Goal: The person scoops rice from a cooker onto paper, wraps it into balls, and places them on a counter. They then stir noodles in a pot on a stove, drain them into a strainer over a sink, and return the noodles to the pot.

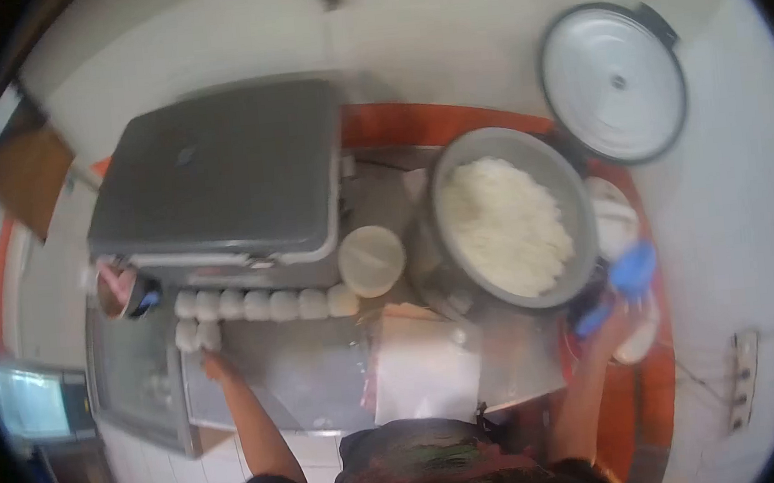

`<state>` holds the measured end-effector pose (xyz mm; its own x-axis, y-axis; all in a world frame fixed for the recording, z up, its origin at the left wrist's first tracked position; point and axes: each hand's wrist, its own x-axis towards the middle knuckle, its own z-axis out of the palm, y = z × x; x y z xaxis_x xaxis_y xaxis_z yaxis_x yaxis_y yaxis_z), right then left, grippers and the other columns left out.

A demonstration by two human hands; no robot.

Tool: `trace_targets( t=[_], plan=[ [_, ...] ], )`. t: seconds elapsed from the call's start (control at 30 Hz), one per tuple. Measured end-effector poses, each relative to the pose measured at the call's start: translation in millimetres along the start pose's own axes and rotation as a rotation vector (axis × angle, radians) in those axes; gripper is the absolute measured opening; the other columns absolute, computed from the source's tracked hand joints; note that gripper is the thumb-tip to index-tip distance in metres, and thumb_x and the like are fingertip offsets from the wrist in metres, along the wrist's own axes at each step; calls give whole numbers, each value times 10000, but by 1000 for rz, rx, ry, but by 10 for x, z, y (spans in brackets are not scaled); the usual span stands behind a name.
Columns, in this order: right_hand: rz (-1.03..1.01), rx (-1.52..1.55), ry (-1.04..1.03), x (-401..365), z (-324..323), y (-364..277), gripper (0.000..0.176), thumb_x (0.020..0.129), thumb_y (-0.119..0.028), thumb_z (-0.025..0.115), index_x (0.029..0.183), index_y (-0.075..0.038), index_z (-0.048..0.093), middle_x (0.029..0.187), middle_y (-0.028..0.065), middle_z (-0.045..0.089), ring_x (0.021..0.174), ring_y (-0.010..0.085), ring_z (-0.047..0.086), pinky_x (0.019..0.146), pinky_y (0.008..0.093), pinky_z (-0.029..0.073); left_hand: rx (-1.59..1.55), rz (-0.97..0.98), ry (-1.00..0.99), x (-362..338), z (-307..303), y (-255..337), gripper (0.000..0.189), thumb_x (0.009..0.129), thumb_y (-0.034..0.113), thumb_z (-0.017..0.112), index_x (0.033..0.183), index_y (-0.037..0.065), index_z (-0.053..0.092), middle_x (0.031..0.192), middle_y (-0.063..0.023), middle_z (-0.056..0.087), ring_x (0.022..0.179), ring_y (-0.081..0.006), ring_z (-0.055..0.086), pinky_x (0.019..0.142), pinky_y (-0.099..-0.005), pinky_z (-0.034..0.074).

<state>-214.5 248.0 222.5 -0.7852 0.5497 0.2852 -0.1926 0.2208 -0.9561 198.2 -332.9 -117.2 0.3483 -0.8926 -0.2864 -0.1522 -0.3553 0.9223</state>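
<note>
At the left end of the metal counter, my left hand point(214, 363) touches or nearly touches a white ball point(208, 335) in a short second row; its fingers are too blurred to read. A longer row of white balls point(257, 305) runs behind it. On the right, my right hand point(626, 313) is beside a blue object point(633, 269), blurred by motion, so its grip is unclear. A large cooker pot point(455, 263) holds white rice point(507, 226). White paper sheets point(427, 362) lie on the counter in front of my body.
A big grey lidded box point(215, 174) stands behind the balls. Beside it are a round translucent container point(371, 261) and a dark cup point(122, 292) with pink contents. The cooker's lid point(614, 84) is raised at the back right. A glass-topped case point(139, 374) is at the left.
</note>
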Motion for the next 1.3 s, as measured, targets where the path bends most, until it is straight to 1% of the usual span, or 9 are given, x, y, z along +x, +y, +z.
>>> trace_targets(
  t=[0.07,0.13,0.17,0.2,0.27,0.43,0.63,1.07,1.3],
  plan=[
    [-267,4,-284,190,291,-292,549,843,2,581,1372,10,436,1199,156,584,880,194,629,701,303,531,196,114,252,-678,192,486,514,984,337,509,1258,-96,533,1236,-224,581,1058,-351,612,887,-455,511],
    [-166,-157,-505,291,729,-521,557,840,-19,585,1383,4,464,1122,155,630,888,209,638,706,327,532,-144,353,43,-1316,472,595,444,989,261,498,1276,-78,508,1250,-214,553,1120,-325,559,957,-418,453],
    [-601,-404,-551,464,996,-387,501,847,-20,572,1343,5,511,1097,206,658,924,296,665,739,398,534,-52,440,-30,-1692,606,632,427,985,226,497,1289,-74,494,1267,-211,537,1145,-313,538,982,-410,430],
    [-639,-574,-630,592,1256,-318,445,852,-35,572,1295,6,546,1095,225,660,974,341,657,781,430,531,43,527,-96,-2114,751,670,414,982,192,495,1303,-70,480,1284,-209,521,1170,-301,517,1006,-401,407],
    [-635,-856,-670,669,1696,-239,348,861,-67,570,1200,8,596,1089,236,667,1033,396,648,834,468,532,-181,497,-501,-3086,932,966,342,968,84,485,1297,-7,504,1200,-114,544,1075,-238,528,1003,-381,388],
    [-637,-1073,-870,619,2649,168,273,860,-106,571,1078,11,685,1031,219,701,952,373,697,823,463,563,-194,770,-1310,-4342,1030,1605,832,819,98,638,1521,-13,206,1586,-190,207,1470,-323,185,1196,-434,151],
    [-643,-1108,-1149,95,2728,-152,243,838,-93,587,1018,14,709,1048,233,699,992,369,694,855,453,559,-62,753,-1387,-4674,1218,1476,1027,735,-20,581,1531,11,-66,1596,-224,-20,1487,-362,14,1211,-442,1],
    [-434,-829,-1419,-369,1620,-312,255,780,-82,594,948,89,681,883,276,694,840,381,709,734,461,562,-53,767,-1387,-4668,1219,1469,992,751,-32,559,1522,9,-64,1587,-232,-2,1484,-371,9,1208,-452,7],
    [437,-316,-1291,-405,1654,-460,29,776,37,598,755,42,618,615,128,563,508,188,566,452,343,450,-45,798,-1403,-4633,1185,1515,988,772,1,582,1529,7,-53,1586,-235,34,1486,-355,33,1208,-424,15]
  ],
)
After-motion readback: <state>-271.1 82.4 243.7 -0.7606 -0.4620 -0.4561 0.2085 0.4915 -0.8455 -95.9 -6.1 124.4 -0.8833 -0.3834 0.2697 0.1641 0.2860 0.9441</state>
